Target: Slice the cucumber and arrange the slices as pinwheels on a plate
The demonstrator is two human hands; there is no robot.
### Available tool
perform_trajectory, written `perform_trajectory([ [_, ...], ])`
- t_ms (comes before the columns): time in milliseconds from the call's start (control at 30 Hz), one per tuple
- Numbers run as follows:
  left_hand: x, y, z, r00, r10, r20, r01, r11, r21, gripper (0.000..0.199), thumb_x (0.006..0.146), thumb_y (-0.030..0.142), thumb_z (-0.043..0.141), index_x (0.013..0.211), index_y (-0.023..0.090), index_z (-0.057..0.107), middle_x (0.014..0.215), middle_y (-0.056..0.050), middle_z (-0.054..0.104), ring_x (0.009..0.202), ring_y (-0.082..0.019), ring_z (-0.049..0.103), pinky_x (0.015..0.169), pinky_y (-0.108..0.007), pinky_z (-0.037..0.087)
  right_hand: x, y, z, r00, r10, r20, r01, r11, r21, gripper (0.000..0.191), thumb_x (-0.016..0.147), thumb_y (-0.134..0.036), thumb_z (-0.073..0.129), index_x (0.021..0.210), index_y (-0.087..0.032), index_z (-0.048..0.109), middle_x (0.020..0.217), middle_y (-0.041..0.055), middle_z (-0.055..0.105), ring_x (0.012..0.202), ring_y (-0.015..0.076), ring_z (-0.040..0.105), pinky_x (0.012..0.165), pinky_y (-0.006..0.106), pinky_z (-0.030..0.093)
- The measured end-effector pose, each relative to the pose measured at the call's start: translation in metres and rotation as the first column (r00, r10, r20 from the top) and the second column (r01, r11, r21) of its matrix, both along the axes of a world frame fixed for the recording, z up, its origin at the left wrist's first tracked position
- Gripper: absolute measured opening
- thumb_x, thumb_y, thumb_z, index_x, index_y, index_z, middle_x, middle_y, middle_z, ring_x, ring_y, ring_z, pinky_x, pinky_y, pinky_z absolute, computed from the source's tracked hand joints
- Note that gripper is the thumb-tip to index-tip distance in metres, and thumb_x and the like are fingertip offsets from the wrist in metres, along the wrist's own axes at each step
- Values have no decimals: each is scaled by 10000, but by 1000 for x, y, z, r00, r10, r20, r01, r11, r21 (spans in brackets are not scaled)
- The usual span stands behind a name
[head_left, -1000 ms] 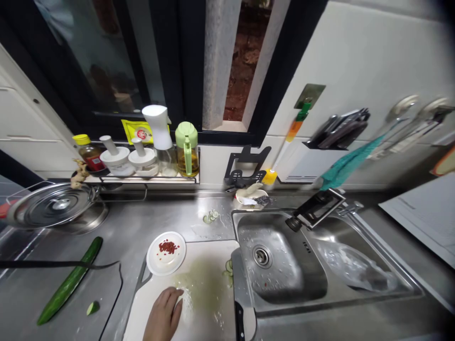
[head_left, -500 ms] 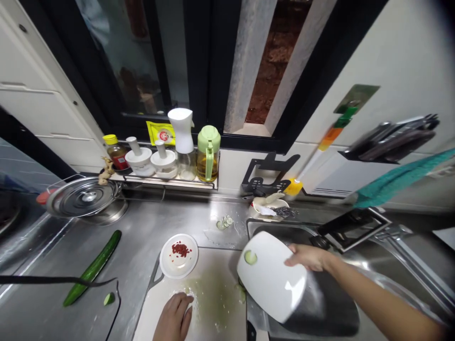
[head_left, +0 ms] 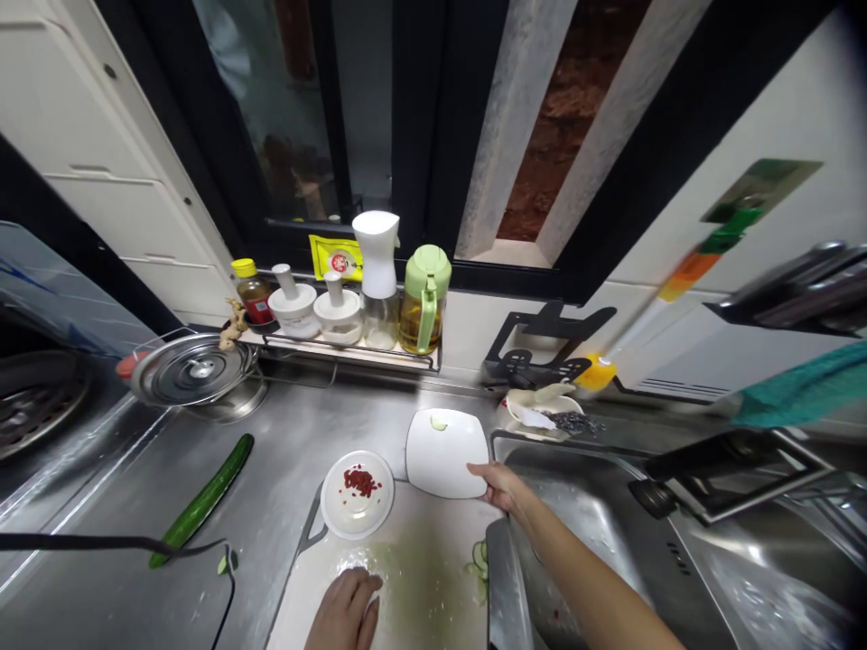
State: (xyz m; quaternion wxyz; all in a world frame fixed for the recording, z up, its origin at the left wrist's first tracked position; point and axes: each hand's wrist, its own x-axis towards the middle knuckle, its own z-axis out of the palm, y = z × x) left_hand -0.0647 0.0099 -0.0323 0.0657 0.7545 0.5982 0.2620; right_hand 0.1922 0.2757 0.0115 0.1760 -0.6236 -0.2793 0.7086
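My right hand (head_left: 499, 485) grips the near right corner of a white square plate (head_left: 451, 460); a cucumber slice (head_left: 439, 422) lies near its far edge. The plate is behind the white cutting board (head_left: 433, 578), over the counter. On the board rests my left hand (head_left: 345, 609), palm down with fingers extended and nothing visible in them. Just beyond it is a small white dish (head_left: 358, 519) of dried red berries (head_left: 361, 482). A few cucumber slices (head_left: 480, 560) lie at the board's right edge, beside a wide knife blade (head_left: 509, 587).
A whole cucumber (head_left: 203, 506) and a cut end (head_left: 228, 561) lie on the steel counter at left, near a lidded pot (head_left: 200, 368). Bottles and jars, including a green-topped oil jug (head_left: 424, 302), line a low shelf. The sink (head_left: 575, 515) is at right.
My right hand has carried the plate leftward and away from me, from over the sink's edge to behind the board. The knife blade is now uncovered. My left hand stays on the board.
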Motion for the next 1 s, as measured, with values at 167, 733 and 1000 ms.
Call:
perform_trajectory([
  [167, 0, -1, 1, 1000, -2, -6, 2, 1000, -13, 212, 891, 247, 506, 1068, 226, 621, 936, -77, 677, 870, -190, 675, 776, -303, 588, -1, 0, -5, 999, -15, 46, 17, 999, -30, 221, 904, -227, 580, 1111, -150, 583, 950, 26, 665, 723, 127, 642, 657, 313, 567],
  [733, 2, 2, 8, 1000, 13, 24, -13, 1000, -1, 197, 874, 208, 519, 1044, 227, 617, 893, -60, 664, 835, -173, 674, 745, -273, 587, -5, 11, 15, 556, 276, 784, -505, 861, 55, 296, 800, -378, 682, 933, -117, 639, 1023, 156, 678, 993, 263, 636, 850, 391, 484],
  [1000, 1, 3, 5, 1000, 3, 29, -3, 1000, -23, 211, 860, 176, 517, 1044, 221, 609, 890, -59, 656, 825, -167, 665, 760, -274, 580, -21, 22, 41, 223, 187, 957, -796, 601, 68, 532, 821, -400, 627, 1220, -65, 521, 1209, 267, 533, 1160, 382, 492, 861, 437, 412],
])
